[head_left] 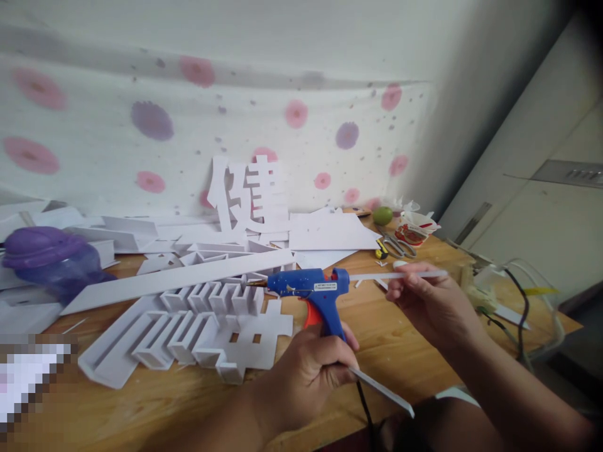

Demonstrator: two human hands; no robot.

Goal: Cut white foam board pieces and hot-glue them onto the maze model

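A blue hot glue gun [301,282] with an orange trigger points left over the table. My left hand [311,370] is closed around its handle, and a thin white strip [384,392] sticks out from the same grip. Behind the gun, my right hand [433,304] pinches a long translucent glue stick [372,276], whose front end is at the gun's rear opening. Below and left of the nozzle lies a white foam-board letter [254,348] with upright walls along its strokes. A long flat white strip [183,279] rests across the pieces behind it.
A cut-out white Chinese character [249,194] leans against the flowered wall cloth [254,119]. White sheets [330,229] lie at the back. A purple-lidded bottle [51,257] is at left; scissors [400,247], a green fruit [382,216] and a food tub [414,229] at back right. Cables [521,307] hang at right.
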